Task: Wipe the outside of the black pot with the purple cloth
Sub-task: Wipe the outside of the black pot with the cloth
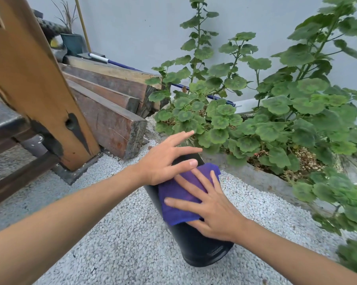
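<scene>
The black pot (pixel 196 245) lies on its side on white gravel, its base toward me and its mouth toward the plants. A purple cloth (pixel 180 199) is draped over the upper side of the pot. My right hand (pixel 210 204) lies flat on the cloth with fingers spread, pressing it against the pot. My left hand (pixel 167 159) rests on the far end of the pot near its rim, fingers apart, its thumb touching the cloth's edge. Both hands and the cloth hide much of the pot.
Leafy green plants (pixel 276 120) grow in a raised concrete-edged bed (pixel 262 177) right behind and to the right of the pot. Stacked wooden beams (pixel 111 112) and a wooden post (pixel 39 89) stand at the left. White gravel (pixel 122 243) covers the ground.
</scene>
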`<action>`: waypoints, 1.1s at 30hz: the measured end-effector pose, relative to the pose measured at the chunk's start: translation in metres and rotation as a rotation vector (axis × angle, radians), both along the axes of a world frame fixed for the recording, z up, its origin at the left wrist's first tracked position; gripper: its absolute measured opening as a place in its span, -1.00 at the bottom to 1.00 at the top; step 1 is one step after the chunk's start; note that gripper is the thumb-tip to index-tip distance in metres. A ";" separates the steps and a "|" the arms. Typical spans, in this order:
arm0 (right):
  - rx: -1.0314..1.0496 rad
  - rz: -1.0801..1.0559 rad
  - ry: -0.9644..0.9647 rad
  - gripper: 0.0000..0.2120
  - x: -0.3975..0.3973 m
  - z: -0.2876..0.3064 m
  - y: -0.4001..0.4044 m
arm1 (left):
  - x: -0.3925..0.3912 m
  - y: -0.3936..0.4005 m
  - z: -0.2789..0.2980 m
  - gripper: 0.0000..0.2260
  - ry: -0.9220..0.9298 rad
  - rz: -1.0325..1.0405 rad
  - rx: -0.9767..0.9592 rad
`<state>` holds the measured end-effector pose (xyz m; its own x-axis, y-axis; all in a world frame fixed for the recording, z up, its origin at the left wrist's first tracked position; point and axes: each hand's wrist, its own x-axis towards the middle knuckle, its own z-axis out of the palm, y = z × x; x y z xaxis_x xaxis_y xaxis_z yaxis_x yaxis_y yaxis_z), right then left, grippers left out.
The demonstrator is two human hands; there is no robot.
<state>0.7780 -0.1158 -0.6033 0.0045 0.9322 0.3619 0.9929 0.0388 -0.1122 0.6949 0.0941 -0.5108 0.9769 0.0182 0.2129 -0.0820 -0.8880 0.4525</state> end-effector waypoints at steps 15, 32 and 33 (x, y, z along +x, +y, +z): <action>-0.158 0.249 -0.127 -0.64 -0.016 -0.021 -0.053 | 0.002 -0.006 0.000 -0.26 0.130 0.167 0.096; -0.062 0.066 0.086 -0.58 -0.032 -0.013 -0.068 | 0.035 -0.044 0.006 -0.44 0.126 0.346 0.346; 0.010 -0.002 0.218 -0.60 -0.035 -0.011 -0.066 | 0.036 -0.046 0.006 -0.46 0.112 0.335 0.371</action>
